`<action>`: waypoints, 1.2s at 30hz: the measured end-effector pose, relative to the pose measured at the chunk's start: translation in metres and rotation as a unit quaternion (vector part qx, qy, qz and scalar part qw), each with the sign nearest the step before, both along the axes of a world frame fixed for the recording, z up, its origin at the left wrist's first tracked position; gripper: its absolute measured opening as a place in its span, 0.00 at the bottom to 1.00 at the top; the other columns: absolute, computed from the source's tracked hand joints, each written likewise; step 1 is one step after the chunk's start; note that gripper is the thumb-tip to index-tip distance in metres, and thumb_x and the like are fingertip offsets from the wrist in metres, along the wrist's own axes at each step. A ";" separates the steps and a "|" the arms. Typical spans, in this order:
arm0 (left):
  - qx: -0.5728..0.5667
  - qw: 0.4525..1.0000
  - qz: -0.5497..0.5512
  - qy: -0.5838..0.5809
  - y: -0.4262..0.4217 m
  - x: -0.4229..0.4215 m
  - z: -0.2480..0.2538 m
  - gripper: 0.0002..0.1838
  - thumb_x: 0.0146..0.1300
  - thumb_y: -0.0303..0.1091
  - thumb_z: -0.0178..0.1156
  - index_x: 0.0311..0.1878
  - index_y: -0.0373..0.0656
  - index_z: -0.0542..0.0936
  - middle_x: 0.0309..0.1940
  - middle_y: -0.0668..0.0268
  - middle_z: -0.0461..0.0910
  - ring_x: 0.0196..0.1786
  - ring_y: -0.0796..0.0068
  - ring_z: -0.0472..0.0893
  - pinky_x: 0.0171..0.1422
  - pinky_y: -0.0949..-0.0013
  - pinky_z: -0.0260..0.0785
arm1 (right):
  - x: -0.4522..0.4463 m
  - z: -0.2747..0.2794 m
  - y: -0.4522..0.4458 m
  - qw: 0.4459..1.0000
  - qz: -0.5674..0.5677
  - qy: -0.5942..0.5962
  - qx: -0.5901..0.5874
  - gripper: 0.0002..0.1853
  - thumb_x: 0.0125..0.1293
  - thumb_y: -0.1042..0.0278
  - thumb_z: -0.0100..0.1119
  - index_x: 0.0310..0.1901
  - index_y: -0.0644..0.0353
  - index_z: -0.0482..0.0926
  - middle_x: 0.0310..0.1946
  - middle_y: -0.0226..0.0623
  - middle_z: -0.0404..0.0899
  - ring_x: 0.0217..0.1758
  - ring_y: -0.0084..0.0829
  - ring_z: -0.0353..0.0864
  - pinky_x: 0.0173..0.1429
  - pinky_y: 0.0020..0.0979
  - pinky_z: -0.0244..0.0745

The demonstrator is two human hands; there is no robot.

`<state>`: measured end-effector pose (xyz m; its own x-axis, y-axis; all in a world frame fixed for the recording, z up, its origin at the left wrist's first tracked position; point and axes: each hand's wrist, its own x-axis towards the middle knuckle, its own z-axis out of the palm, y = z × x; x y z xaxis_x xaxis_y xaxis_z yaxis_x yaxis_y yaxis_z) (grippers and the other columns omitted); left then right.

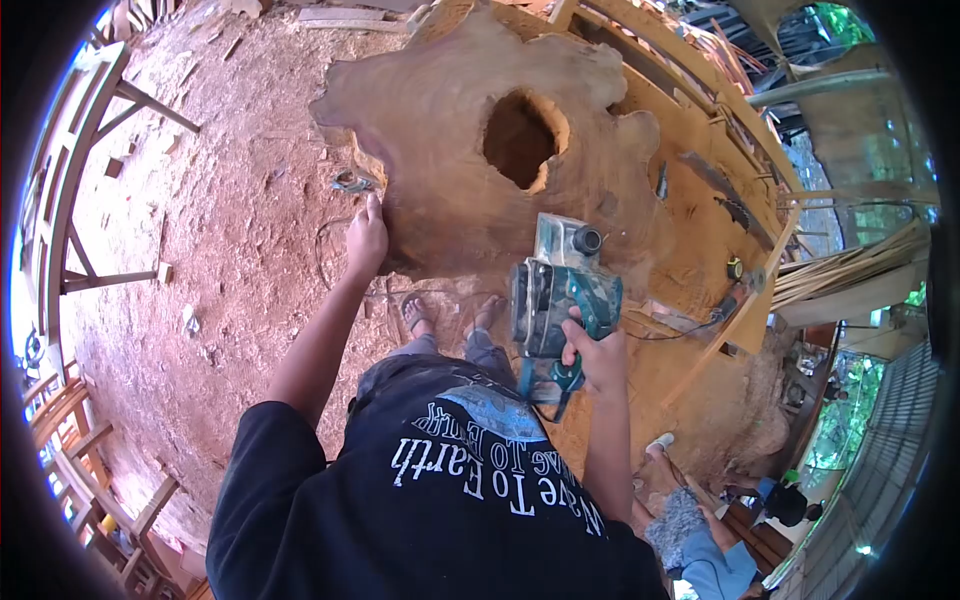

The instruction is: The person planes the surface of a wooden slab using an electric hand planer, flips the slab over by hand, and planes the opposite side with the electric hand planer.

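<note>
Past a black T-shirt [450,530], which I view remotely, my right hand [600,355] wraps its fingers around the handle of a power tool [545,300] at the near edge of a wood slab [430,120]. My left hand [368,243] meets the slab's left side; whether its fingers grasp it, I cannot tell. Beyond, a ragged hole [518,140] pierces the slab.

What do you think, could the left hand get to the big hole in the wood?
Probably yes. The left hand is at the edge of the wood slab, and only bare wood shows between it and the hole. The belt sander in the right hand looks outside that path.
</note>
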<state>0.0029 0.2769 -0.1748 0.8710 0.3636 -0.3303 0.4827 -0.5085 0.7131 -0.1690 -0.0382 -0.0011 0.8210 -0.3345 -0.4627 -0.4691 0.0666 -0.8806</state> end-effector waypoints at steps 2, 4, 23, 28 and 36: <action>-0.011 0.999 0.025 -0.032 -0.005 -0.004 0.001 0.37 0.79 0.57 0.38 0.55 0.27 0.81 0.51 0.33 0.80 0.59 0.34 0.77 0.66 0.46 0.66 | 0.005 -0.007 0.008 1.000 -0.010 0.001 -0.003 0.05 0.65 0.77 0.66 0.36 0.65 0.77 0.21 0.32 0.77 0.16 0.23 0.74 0.20 0.26 0.67; -0.015 0.997 0.047 -0.067 -0.006 -0.005 0.003 0.36 0.80 0.55 0.38 0.56 0.26 0.80 0.53 0.33 0.79 0.60 0.35 0.76 0.67 0.47 0.66 | 0.012 -0.005 0.015 1.000 0.019 -0.002 -0.022 0.06 0.66 0.76 0.66 0.36 0.65 0.77 0.19 0.30 0.76 0.14 0.22 0.72 0.18 0.26 0.65; -0.012 0.998 0.055 -0.029 -0.004 -0.007 -0.004 0.33 0.81 0.51 0.36 0.54 0.27 0.78 0.49 0.35 0.81 0.56 0.34 0.77 0.62 0.45 0.67 | 0.267 -0.049 0.126 0.949 0.192 -0.085 -0.234 0.12 0.48 0.68 0.63 0.30 0.69 0.84 0.28 0.54 0.86 0.34 0.50 0.88 0.41 0.44 0.80; 0.011 0.998 0.054 -0.029 -0.007 -0.006 -0.004 0.31 0.81 0.51 0.37 0.56 0.29 0.77 0.52 0.36 0.80 0.58 0.34 0.76 0.63 0.44 0.67 | 0.370 -0.037 0.153 0.932 0.246 -0.105 -0.245 0.14 0.50 0.67 0.61 0.14 0.67 0.80 0.12 0.44 0.79 0.17 0.37 0.83 0.33 0.38 0.82; 0.062 0.994 0.076 -0.054 -0.012 -0.007 -0.002 0.28 0.79 0.48 0.40 0.50 0.31 0.79 0.45 0.36 0.81 0.51 0.33 0.78 0.58 0.40 0.67 | 0.422 -0.064 0.160 0.905 0.268 -0.251 -0.213 0.15 0.54 0.62 0.62 0.34 0.68 0.82 0.22 0.46 0.84 0.25 0.41 0.86 0.39 0.38 0.83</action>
